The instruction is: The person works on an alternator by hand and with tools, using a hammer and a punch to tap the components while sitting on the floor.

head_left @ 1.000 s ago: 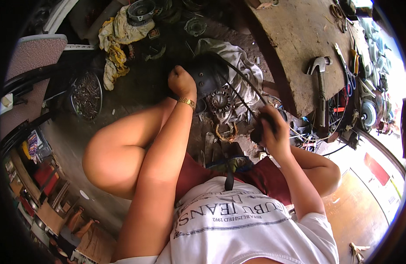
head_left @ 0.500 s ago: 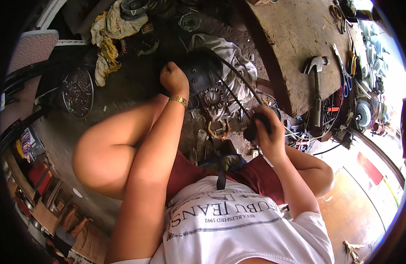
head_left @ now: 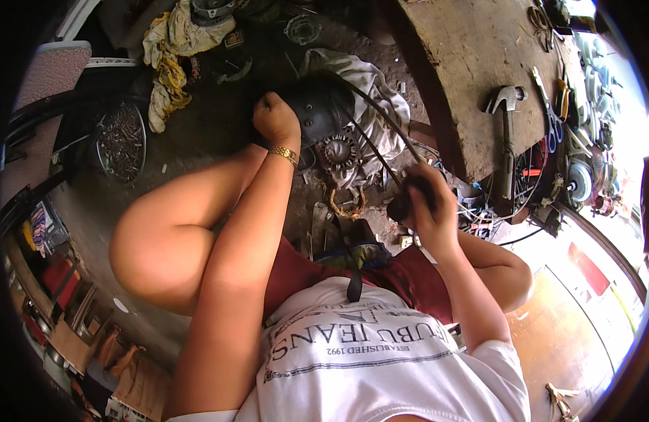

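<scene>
My left hand [head_left: 276, 121] is closed in a fist against the left side of a dark, rounded housing [head_left: 321, 121] with two small round fittings on its face. Whatever lies inside that fist is hidden. On the right, the fingers of my right hand [head_left: 435, 211] wrap round a black, rounded piece [head_left: 400, 208], partly covered by the hand. Two black cord-like strands [head_left: 389, 126] stretch between this piece and the housing. Just below the housing lies a toothed metal ring [head_left: 340, 152], beside a pale crumpled cloth [head_left: 391, 105].
A wooden bench [head_left: 465, 63] at the right bears a claw hammer [head_left: 506, 105] and scissors [head_left: 551, 123]. At the left stands a bowl of small metal parts [head_left: 120, 144]. A yellow-stained rag [head_left: 171, 84] lies beyond it. Loose wires [head_left: 479, 214] tangle below the bench.
Both hands keep their holds and places almost unchanged. The right hand and its black piece have shifted very slightly; the whole view has moved a little.
</scene>
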`<action>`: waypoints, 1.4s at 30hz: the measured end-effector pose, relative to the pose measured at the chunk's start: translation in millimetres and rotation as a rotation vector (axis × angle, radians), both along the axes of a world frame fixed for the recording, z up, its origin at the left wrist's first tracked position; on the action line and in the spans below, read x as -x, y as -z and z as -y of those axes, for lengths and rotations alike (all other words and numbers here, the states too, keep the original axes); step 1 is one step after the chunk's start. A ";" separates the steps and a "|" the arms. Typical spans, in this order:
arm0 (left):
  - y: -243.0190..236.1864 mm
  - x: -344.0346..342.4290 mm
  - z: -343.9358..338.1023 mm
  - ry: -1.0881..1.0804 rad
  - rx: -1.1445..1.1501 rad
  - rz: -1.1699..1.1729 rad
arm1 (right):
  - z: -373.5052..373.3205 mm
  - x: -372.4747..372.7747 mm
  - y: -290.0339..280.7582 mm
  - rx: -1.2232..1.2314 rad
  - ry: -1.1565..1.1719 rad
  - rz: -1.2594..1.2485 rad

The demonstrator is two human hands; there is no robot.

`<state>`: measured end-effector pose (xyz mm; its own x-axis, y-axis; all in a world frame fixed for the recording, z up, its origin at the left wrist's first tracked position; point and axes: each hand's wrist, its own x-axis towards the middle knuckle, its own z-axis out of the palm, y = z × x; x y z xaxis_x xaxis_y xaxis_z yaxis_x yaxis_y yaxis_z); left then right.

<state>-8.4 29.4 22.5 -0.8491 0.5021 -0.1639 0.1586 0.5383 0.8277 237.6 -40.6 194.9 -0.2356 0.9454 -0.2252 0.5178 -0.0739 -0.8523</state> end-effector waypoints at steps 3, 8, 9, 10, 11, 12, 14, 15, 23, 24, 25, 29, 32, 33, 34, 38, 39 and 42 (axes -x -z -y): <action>0.3 1.9 -1.8 0.020 -0.014 -0.009 | 0.5 2.2 35.6 0.138 0.118 -0.081; 8.1 -3.8 -18.5 0.030 0.028 -0.129 | -96.2 102.3 118.5 -0.121 0.111 -0.294; 13.3 0.5 -5.7 0.032 0.059 -0.107 | -79.6 96.7 113.3 -0.100 0.117 -0.270; 18.6 4.6 0.7 0.030 0.078 -0.083 | -62.4 84.3 103.6 -0.091 0.117 -0.244; 21.3 7.9 -9.7 0.005 0.066 -0.069 | -58.3 70.5 94.2 -0.111 0.093 -0.232; 20.1 9.8 -7.3 0.004 0.063 -0.027 | -37.7 52.7 71.1 0.030 0.117 -0.227; 2.9 3.5 -1.3 0.024 0.064 0.061 | 1.6 4.3 27.5 0.053 0.056 -0.100; -0.9 4.4 -3.9 0.030 0.050 0.055 | 10.4 -3.2 13.1 0.032 0.053 -0.093; -16.8 -8.3 -22.4 0.057 0.063 0.063 | -102.4 101.1 128.0 -0.133 0.042 -0.178; -15.8 -2.8 -19.4 0.029 0.113 0.121 | -85.6 97.0 123.4 -0.103 0.077 -0.194; -3.3 6.3 -21.5 0.050 0.155 0.085 | -82.2 92.0 117.0 -0.112 0.090 -0.221; 7.2 4.6 1.5 0.009 0.015 0.102 | -25.9 24.9 30.7 0.048 0.034 -0.100; -4.7 -0.2 -3.3 0.038 0.032 0.093 | 0.3 -2.4 11.6 0.094 0.019 -0.094; -7.5 -1.7 -2.9 0.022 0.044 0.084 | -2.7 -0.2 23.0 0.067 0.012 -0.108; -8.3 -7.3 -1.6 0.031 0.061 0.092 | -17.2 22.6 47.4 0.049 0.079 -0.036; 2.9 -7.3 -9.5 0.067 0.038 0.032 | -104.2 98.3 121.4 -0.161 0.104 -0.314; 1.9 -2.0 -9.3 0.052 0.072 0.066 | -98.9 99.2 114.4 -0.140 0.091 -0.296; 4.5 8.5 -13.8 -0.004 0.093 0.145 | -56.5 67.5 86.1 -0.001 0.113 -0.296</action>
<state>-16.8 43.2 18.0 -0.8154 0.4753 -0.3305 0.0386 0.6143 0.7882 170.2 15.9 108.8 -0.1846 0.9694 -0.1620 0.2360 -0.1163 -0.9648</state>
